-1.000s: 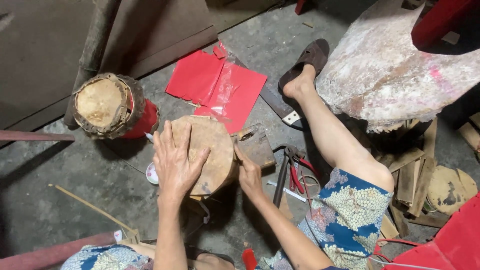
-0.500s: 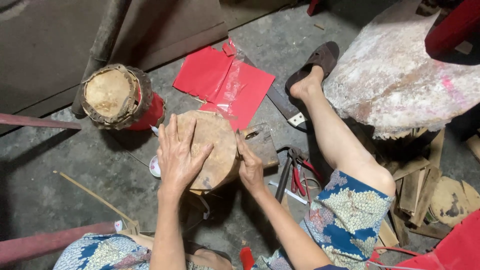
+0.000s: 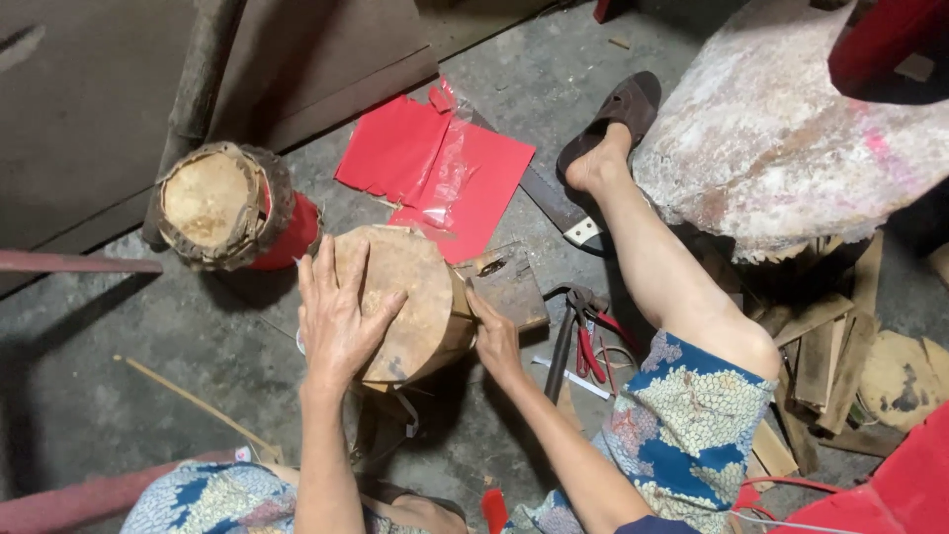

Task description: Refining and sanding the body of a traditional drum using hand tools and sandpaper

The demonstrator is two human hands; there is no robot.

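Observation:
A small drum (image 3: 420,297) with a tan hide stretched over its top sits on the concrete floor in front of me. My left hand (image 3: 339,314) lies flat on the hide with fingers spread. My right hand (image 3: 494,339) presses against the drum's right side at the rim, fingers curled there; whether it holds a small tool is hidden. A second drum (image 3: 227,208), with a red body and a ragged hide cover, stands to the upper left.
Red paper sheets (image 3: 435,178) lie beyond the drum. A wooden block (image 3: 514,287), a saw (image 3: 554,203), and red-handled pliers (image 3: 583,336) lie to the right. My right leg (image 3: 672,297) stretches out, foot in a brown sandal. A large pale hide (image 3: 791,129) and wood scraps (image 3: 830,336) fill the right.
My hands stay on the drum, the right hand sliding slightly along its side. The view has shifted a little; nothing was picked up or let go.

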